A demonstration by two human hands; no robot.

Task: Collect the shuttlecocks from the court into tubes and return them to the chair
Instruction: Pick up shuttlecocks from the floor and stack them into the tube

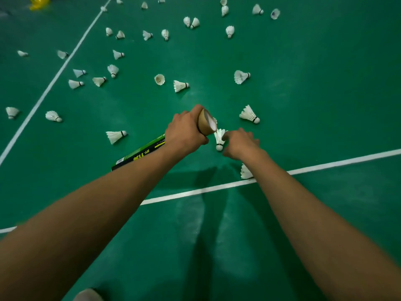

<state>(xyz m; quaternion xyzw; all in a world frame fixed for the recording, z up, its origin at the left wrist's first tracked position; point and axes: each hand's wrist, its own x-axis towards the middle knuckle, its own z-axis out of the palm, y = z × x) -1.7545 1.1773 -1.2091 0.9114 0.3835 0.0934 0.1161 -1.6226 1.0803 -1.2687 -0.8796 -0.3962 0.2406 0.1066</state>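
My left hand (186,132) grips a green and black shuttlecock tube (141,153) near its open cardboard mouth (208,123), where white feathers show inside. Just right of the mouth, my right hand (239,143) pinches a white shuttlecock (219,139) with its cork pointing down. Several more white shuttlecocks lie scattered over the green court, the nearest ones (249,115) (116,135) on either side of my hands. Another (246,171) lies half hidden under my right forearm.
White court lines (195,192) cross below my arms and run up the left side (54,79). A yellow object (39,2) sits at the far top left. The tip of a pale shoe (87,295) shows at the bottom edge.
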